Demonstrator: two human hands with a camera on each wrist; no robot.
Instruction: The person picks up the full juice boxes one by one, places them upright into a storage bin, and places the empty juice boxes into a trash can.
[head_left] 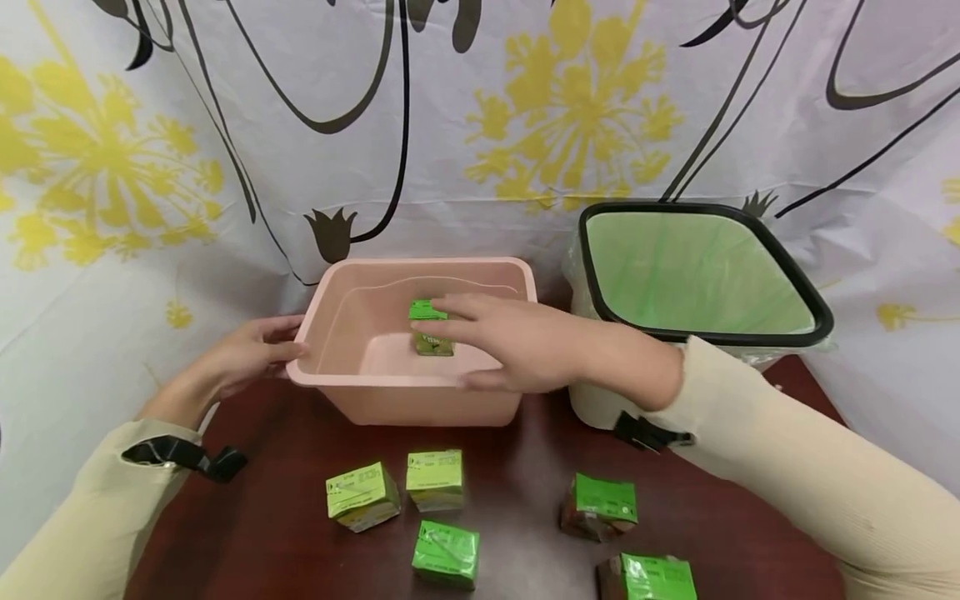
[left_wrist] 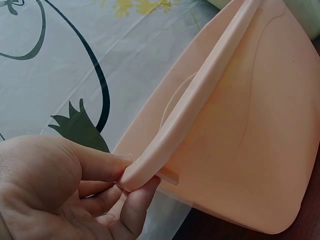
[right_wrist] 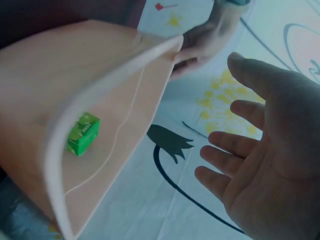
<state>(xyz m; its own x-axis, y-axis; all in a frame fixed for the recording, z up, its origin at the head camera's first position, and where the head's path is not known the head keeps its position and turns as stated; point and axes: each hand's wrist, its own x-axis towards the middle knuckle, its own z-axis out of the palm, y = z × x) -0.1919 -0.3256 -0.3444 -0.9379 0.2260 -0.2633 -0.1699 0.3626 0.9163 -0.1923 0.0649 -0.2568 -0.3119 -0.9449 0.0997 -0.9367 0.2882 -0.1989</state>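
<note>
My left hand (head_left: 243,357) pinches the left rim of a pink plastic tub (head_left: 435,406); the left wrist view shows thumb and fingers on either side of that rim (left_wrist: 187,117). Inside the tub stands one small green carton (head_left: 433,343), also visible in the right wrist view as a green carton (right_wrist: 84,134). Above the tub's right front part hovers my right hand (head_left: 517,342), fingers extended and apart. Nothing lies in its palm (right_wrist: 280,150) in the right wrist view. In the head view this hand hides part of the tub's right side.
On the dark red table (head_left: 262,500), several small cartons lie in front: a yellow-green carton (head_left: 363,496), another yellow-green carton (head_left: 435,480), a green carton (head_left: 446,553), and two more at right. A black-rimmed bin (head_left: 592,283) with a clear liner stands right of the tub. Patterned cloth hangs behind.
</note>
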